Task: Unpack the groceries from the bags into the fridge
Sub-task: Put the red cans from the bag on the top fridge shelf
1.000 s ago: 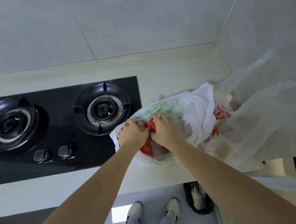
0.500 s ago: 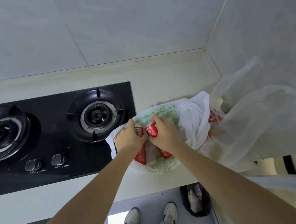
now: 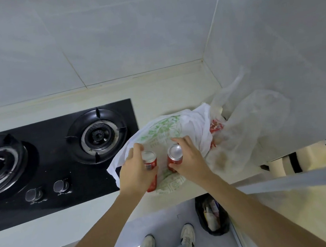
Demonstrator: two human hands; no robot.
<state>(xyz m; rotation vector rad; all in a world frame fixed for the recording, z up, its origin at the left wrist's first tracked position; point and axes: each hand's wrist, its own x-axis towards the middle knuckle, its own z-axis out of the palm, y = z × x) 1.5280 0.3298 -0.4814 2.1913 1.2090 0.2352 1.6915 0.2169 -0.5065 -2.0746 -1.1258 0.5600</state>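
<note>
Left hand [image 3: 136, 171] grasps one can [image 3: 149, 161]; right hand [image 3: 188, 161] grasps another can [image 3: 174, 155] at its 9 o'clock, both above the bag [image 3: 159, 132].

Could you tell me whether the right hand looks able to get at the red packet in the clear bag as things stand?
Probably not yet: the right hand grips a red can, and the red packet lies behind folds of the white bag.

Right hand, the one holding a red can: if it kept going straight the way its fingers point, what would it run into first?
The right hand, gripping a red can, points up and away over the green-printed white bag. It would likely meet that bag's plastic first, then the counter and tiled wall beyond; depth is unclear from this single view.
</note>
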